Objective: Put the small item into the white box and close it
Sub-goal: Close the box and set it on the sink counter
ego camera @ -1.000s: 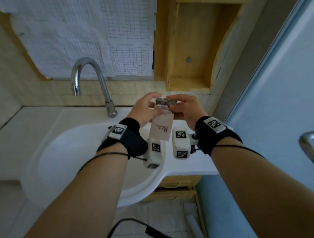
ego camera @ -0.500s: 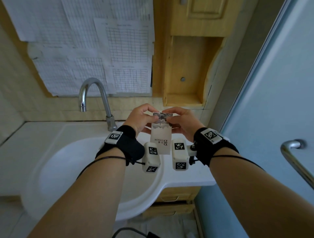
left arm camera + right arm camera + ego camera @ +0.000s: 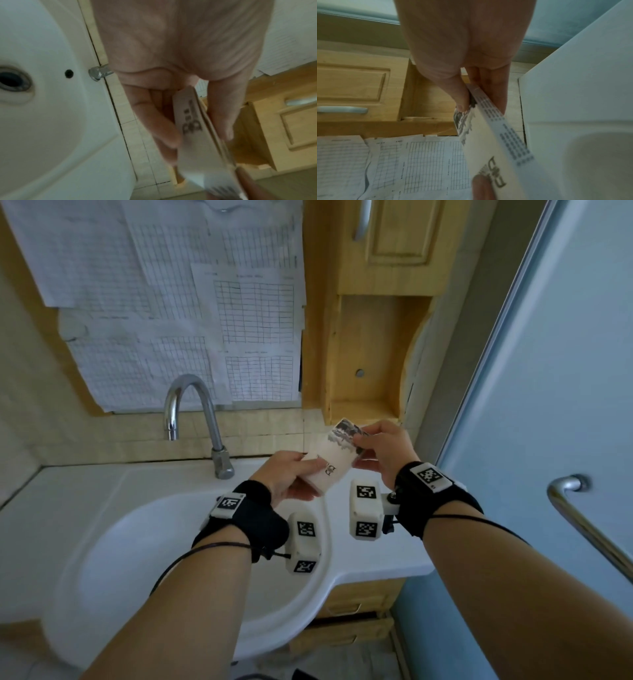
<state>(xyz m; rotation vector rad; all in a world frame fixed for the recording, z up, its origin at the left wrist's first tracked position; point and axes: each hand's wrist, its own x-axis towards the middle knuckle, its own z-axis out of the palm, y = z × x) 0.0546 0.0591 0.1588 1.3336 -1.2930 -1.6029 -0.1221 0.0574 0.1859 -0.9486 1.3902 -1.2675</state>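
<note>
A slim white box (image 3: 334, 459) with dark lettering and a grey printed top end is held in the air above the washbasin, tilted to the right. My left hand (image 3: 291, 474) grips its lower end, fingers behind and thumb in front; the left wrist view shows the box (image 3: 193, 128) between them. My right hand (image 3: 380, 448) pinches the printed top end, thumb on one face and fingers on the other, as the right wrist view shows on the box (image 3: 489, 135). No small item shows in any view.
A white washbasin (image 3: 164, 529) with a chrome tap (image 3: 205, 419) lies below the hands. Gridded paper sheets (image 3: 205, 320) cover the wall. A wooden cabinet with an open niche (image 3: 366, 364) stands behind the box. A blue door with a metal handle (image 3: 582, 525) is at the right.
The box has tipped from upright to leaning right. My left hand has slid down to its lower end while my right keeps the top. The head view has tilted upward.
</note>
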